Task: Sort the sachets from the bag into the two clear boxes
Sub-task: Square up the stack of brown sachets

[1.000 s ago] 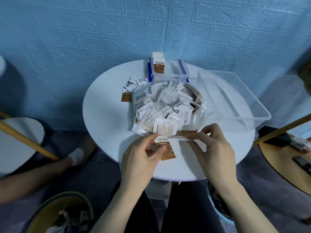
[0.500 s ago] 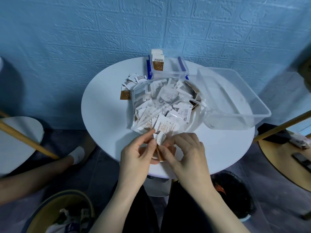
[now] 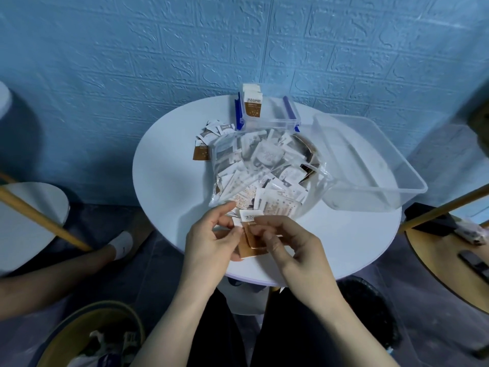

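Note:
A clear plastic bag full of white and brown sachets lies in the middle of the round white table. At the near edge, my left hand and my right hand together pinch a small stack of brown-and-white sachets. Behind the bag stands a small clear box with blue clips, with upright brown sachets at its left end. A larger clear box sits to the right with nothing visible inside.
Loose sachets lie on the table left of the bag. Another person's leg and white shoe are on the floor at left. A black bin stands under the table's right side, and wooden furniture lies further right.
My hands have come together near the table's front edge. The sachets that were held spread apart are now gathered into one stack between both hands.

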Tool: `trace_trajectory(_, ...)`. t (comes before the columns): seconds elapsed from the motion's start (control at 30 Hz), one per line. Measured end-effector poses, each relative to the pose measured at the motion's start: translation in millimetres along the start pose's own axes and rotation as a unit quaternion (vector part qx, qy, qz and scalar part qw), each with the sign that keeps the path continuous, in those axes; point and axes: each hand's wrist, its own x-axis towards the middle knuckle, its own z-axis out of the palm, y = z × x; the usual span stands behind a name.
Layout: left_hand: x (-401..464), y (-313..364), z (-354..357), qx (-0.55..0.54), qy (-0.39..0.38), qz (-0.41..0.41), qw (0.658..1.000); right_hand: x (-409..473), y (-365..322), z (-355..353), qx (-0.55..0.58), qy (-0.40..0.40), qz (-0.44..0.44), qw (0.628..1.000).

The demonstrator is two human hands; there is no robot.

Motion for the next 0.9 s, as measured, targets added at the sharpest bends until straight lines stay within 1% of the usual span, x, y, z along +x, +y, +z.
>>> trace_trajectory(0.1, 2.7, 1.0, -3.0, 0.011, 0.013, -0.01, 1.0, 12.8, 2.2, -4.8, -0.068, 0.06, -0.037, 0.995)
trace_trajectory(0.17, 2.5, 2.4, -3.7, 0.01, 0.019, -0.016, 1.0, 23.0, 5.8, -10.9, -0.191, 0.097, -0.094, 0.972)
trace_trajectory(0.2, 2.0, 2.5, -4.1, 0.013, 0.018, -0.019, 1.0, 27.6, 8.5, -14.0, -0.251, 0.103, -0.109, 0.956)
trace_trajectory(0.27, -1.7, 5.4, -2.7, 0.028, 0.013, -0.023, 0.999, 35.2, 13.2, -20.3, -0.318, 0.082, -0.091, 0.94)
trace_trajectory(0.3, -4.5, 7.8, -0.6, 0.064, 0.01, -0.019, 0.998, 37.8, 14.7, -22.4, -0.333, 0.07, -0.08, 0.937)
trace_trajectory(0.33, -6.9, 9.3, 2.6, 0.131, 0.007, -0.006, 0.991, 39.6, 15.8, -23.4, -0.349, 0.062, -0.077, 0.932)
trace_trajectory(0.37, -8.9, 9.9, 7.4, 0.221, 0.001, 0.008, 0.975, 41.0, 16.6, -23.7, -0.368, 0.059, -0.083, 0.924)
trace_trajectory(0.4, -11.4, 11.4, 13.6, 0.309, -0.002, 0.029, 0.951, 42.1, 17.4, -23.5, -0.383, 0.06, -0.091, 0.917)
trace_trajectory(0.43, -14.4, 13.6, 20.0, 0.373, -0.001, 0.053, 0.926, 42.9, 17.3, -22.8, -0.391, 0.066, -0.096, 0.913)
trace_trajectory(0.47, -16.4, 14.6, 25.2, 0.408, 0.0, 0.066, 0.911, 43.4, 17.3, -21.9, -0.393, 0.075, -0.098, 0.911)
trace_trajectory(0.5, -16.7, 14.5, 28.7, 0.418, 0.002, 0.071, 0.906, 43.6, 17.0, -21.5, -0.391, 0.086, -0.097, 0.911)
trace_trajectory(0.57, -13.5, 12.8, 29.6, 0.412, -0.001, 0.068, 0.909, 43.6, 18.5, -23.1, -0.385, 0.11, -0.093, 0.912)
trace_trajectory(0.63, -10.3, 11.2, 26.3, 0.37, -0.004, 0.057, 0.927, 42.0, 22.2, -27.5, -0.379, 0.129, -0.1, 0.911)
trace_trajectory(0.73, -6.6, 8.8, 18.3, 0.219, -0.003, 0.029, 0.975, 34.4, 28.7, -33.2, -0.339, 0.144, -0.125, 0.921)
trace_trajectory(0.77, -5.5, 7.4, 14.8, 0.177, 0.003, 0.024, 0.984, 30.6, 30.5, -34.3, -0.328, 0.149, -0.127, 0.924)
trace_trajectory(0.83, -3.1, 4.6, 6.9, 0.138, 0.017, 0.012, 0.99, 22.1, 34.1, -35.4, -0.323, 0.16, -0.129, 0.924)
trace_trajectory(0.9, -1.5, 1.9, 0.8, 0.125, 0.028, 0.002, 0.992, 12.4, 36.6, -34.8, -0.331, 0.155, -0.137, 0.921)
